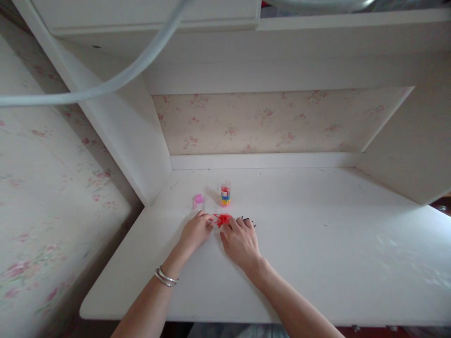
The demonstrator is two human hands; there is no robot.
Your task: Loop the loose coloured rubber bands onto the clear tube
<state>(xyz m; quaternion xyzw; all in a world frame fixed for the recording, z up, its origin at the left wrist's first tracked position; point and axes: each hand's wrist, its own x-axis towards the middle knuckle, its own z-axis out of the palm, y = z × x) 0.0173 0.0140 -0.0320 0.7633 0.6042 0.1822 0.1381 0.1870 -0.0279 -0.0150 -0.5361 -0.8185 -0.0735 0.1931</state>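
A small tangled pile of thin red bands (222, 219), which look like little rubber bands, lies on the white table between my hands. My left hand (197, 230) is at the left edge of the pile, its thumb and fingertips pinched together; what they hold is too small to make out. Reaching over the right side of the red pile, my right hand (242, 240) touches it with its fingertips, the thumb spread apart. Some black bands (249, 221) show beyond its fingers, partly covered by them. Just behind the pile stands a clear jar (225, 193) with red, blue and yellow contents.
A small pink piece (199, 198), perhaps a lid, lies left of the jar. The white table (317, 263) is bounded by a back ledge and side panels, with a shelf (282, 44) overhead. A pale cable or tube (141, 61) crosses the upper left.
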